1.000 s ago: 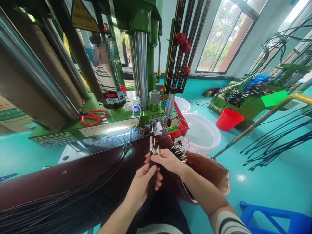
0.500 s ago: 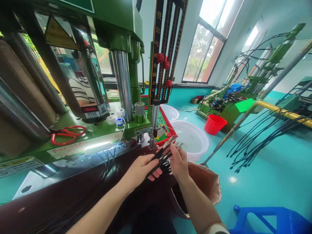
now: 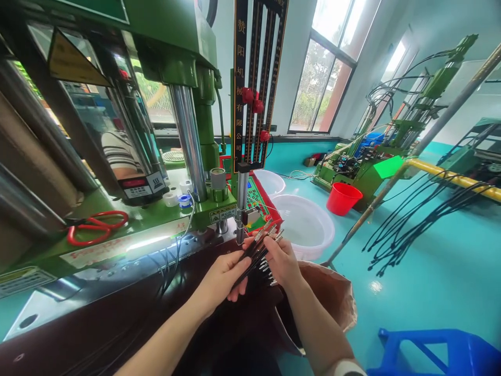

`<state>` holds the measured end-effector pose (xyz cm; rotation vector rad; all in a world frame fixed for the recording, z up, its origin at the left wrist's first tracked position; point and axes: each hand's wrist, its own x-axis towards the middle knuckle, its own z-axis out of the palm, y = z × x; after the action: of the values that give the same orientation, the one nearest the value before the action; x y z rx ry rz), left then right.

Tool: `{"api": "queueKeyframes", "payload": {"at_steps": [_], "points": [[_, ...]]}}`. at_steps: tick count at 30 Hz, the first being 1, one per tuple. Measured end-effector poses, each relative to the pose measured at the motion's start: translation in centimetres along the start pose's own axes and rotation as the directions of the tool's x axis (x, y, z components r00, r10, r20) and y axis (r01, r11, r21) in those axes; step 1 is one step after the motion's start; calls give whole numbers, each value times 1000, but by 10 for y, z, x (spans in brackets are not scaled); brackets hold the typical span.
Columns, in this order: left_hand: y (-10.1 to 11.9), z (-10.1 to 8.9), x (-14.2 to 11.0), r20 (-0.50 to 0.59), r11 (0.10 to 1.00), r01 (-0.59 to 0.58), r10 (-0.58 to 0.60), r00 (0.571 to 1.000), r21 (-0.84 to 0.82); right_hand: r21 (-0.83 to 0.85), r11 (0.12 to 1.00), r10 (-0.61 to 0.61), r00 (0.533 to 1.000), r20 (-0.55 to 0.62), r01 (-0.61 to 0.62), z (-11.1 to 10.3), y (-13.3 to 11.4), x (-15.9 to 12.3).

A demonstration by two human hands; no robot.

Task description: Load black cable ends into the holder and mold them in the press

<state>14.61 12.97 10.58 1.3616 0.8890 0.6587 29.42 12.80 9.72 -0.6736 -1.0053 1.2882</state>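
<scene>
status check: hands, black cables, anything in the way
Left hand gripping black cable bundle; right hand on its metal-tipped end. More metal-tipped cables beside hands; nothing visibly blocking.

1. The left hand (image 3: 223, 274)'s fingers are partly hidden behind the bundle of black cables (image 3: 251, 260).
2. The right hand (image 3: 284, 259) covers some metal tips (image 3: 271, 230); their number cannot be told.
3. Shadow and the right forearm (image 3: 319, 318) hide the paper-lined bin (image 3: 331, 284)'s bottom.
4. Thin strands (image 3: 111, 351) at lower left blur into the dark work surface (image 3: 47, 339).
5. Print on the yellow-edged label (image 3: 27, 282) is too small to read.
6. The view's edges cut off the blue stool (image 3: 465, 347) and green press (image 3: 172, 36).
</scene>
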Motion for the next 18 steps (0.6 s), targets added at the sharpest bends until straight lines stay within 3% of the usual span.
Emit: {"api": "queueKeyframes", "payload": {"at_steps": [4,7,11,14,18], "points": [[-1,2,0,70,999,40,-42,997,29,100,994,30,996,80,-38,1,-5,0],[-1,4,1,99,1000,16,-18,995,13,122,992,18,998,63,-25,2,-5,1],[-3,5,2,45,1000,-15,14,999,20,188,982,4,999,-42,4,5,0,2],[-4,4,3,9,999,-20,19,1000,28,242,970,42,998,-50,-29,3,3,3],[-6,0,7,-70,973,-120,136,988,196,249,967,69,996,-59,-52,1,2,4]]}}
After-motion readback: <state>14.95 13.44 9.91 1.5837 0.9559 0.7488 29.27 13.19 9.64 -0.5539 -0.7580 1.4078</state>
